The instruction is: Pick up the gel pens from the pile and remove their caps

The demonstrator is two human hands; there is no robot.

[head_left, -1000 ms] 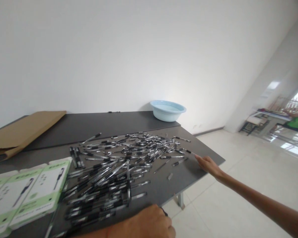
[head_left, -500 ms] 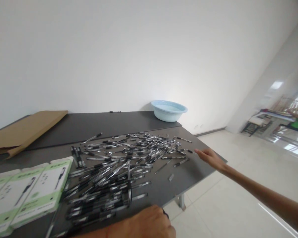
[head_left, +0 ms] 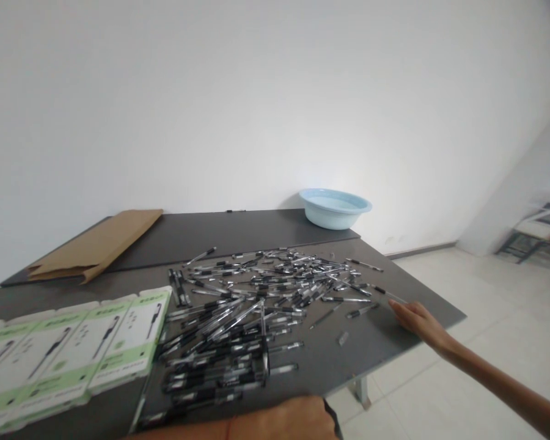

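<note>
Many pens [head_left: 238, 311] with clear barrels and black grips lie in a loose pile on the dark table [head_left: 385, 339]. At the pile's right edge, my right hand [head_left: 415, 318] is closed, its fingers pinching the near end of a single pen [head_left: 380, 290]. My left hand [head_left: 302, 418] is a fist at the bottom edge, in front of the pile. A dark bit shows beyond its knuckles, but what it holds is hidden. Left of the pile is a row of several white and green pen boxes [head_left: 123, 339].
A light blue basin [head_left: 334, 211] stands at the table's back right corner, near the wall. At the back left lies a brown paper bag [head_left: 105, 238]. A small clear piece [head_left: 343, 338] is near the front edge. A stool [head_left: 531, 232] stands far right.
The view has turned left, so the table appears further right. My right hand has come slightly nearer and its fingers have curled in at the pen's end. My left hand has lowered a little in view.
</note>
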